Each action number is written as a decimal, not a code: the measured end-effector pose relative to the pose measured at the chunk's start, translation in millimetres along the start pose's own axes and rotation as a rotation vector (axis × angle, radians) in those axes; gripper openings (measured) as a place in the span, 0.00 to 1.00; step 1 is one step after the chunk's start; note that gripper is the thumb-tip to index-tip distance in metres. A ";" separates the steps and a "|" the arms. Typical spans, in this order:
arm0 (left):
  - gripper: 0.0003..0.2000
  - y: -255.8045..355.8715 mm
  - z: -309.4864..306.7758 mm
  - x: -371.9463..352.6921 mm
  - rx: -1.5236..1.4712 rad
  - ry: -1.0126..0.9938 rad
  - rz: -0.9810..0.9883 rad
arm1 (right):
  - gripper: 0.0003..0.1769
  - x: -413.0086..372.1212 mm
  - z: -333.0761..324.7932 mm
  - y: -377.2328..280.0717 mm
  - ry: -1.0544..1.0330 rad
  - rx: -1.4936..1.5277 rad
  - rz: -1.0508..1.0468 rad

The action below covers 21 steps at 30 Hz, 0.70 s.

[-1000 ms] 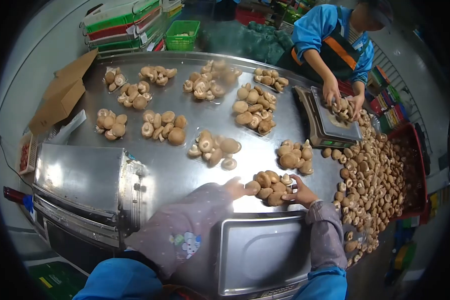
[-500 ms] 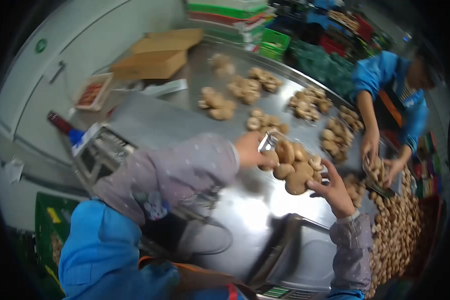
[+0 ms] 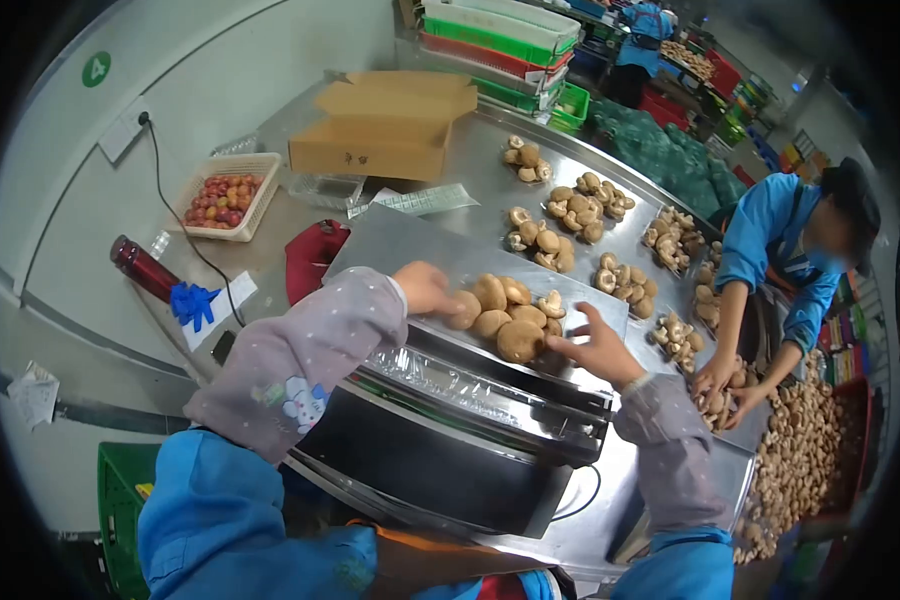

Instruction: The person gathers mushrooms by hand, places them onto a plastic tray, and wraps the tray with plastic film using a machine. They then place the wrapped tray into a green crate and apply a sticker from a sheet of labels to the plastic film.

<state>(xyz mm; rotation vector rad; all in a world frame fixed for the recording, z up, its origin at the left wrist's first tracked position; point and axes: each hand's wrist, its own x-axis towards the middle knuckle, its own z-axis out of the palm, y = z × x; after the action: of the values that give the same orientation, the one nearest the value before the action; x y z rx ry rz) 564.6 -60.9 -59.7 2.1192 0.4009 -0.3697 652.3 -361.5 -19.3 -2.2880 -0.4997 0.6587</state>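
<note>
A pack of large brown mushrooms (image 3: 520,340) sits over the flat metal plate of a wrapping machine (image 3: 460,395). The mushrooms hide most of the tray under them. At the pack's left end, my left hand (image 3: 426,288) has its fingers against the edge beside a round cap. My right hand (image 3: 606,350) grips the opposite end, thumb at the front by the biggest cap and fingers spread toward the back. Both forearms wear grey dotted sleeves. Clear film shows on the machine's roller, just in front of the pack.
Several mushroom packs (image 3: 575,210) stand across the steel table. A co-worker (image 3: 785,260) handles mushrooms at the right, near a big heap of loose ones (image 3: 795,460). Behind are a cardboard box (image 3: 370,145), a basket of reddish fruit (image 3: 235,185) and stacked crates (image 3: 500,50). A red bottle (image 3: 145,270) stands left.
The pack has moved left, from above the open steel table to over the wrapping machine's plate, both hands going with it. My view has swung, bringing the machine into front centre.
</note>
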 end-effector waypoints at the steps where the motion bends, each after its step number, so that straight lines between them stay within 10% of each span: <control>1: 0.28 -2.3 -8.5 -14.1 0.098 0.067 0.104 | 0.37 -19.9 -13.1 -7.7 0.031 -0.119 -0.104; 7: 0.19 -25.2 -63.9 -123.8 1.049 0.129 0.815 | 0.19 -123.6 -33.8 12.6 -0.019 -0.671 -0.534; 11: 0.19 -46.9 -25.6 -85.3 0.997 0.198 1.010 | 0.21 -88.1 17.0 47.9 0.105 -0.582 -0.738; 16: 0.11 -48.6 -25.0 -114.7 0.856 0.162 0.663 | 0.05 -114.2 17.0 72.3 0.028 0.182 -0.244; 21: 0.12 -7.1 -80.9 -167.4 -0.434 -0.201 0.271 | 0.07 -147.7 -56.2 16.9 -0.001 0.732 -0.237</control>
<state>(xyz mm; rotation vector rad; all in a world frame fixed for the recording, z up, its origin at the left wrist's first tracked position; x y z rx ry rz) 419.5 -13.2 46.5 1.6659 0.0637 -0.3026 570.1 -478.2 50.5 -1.5150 -0.4291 0.5973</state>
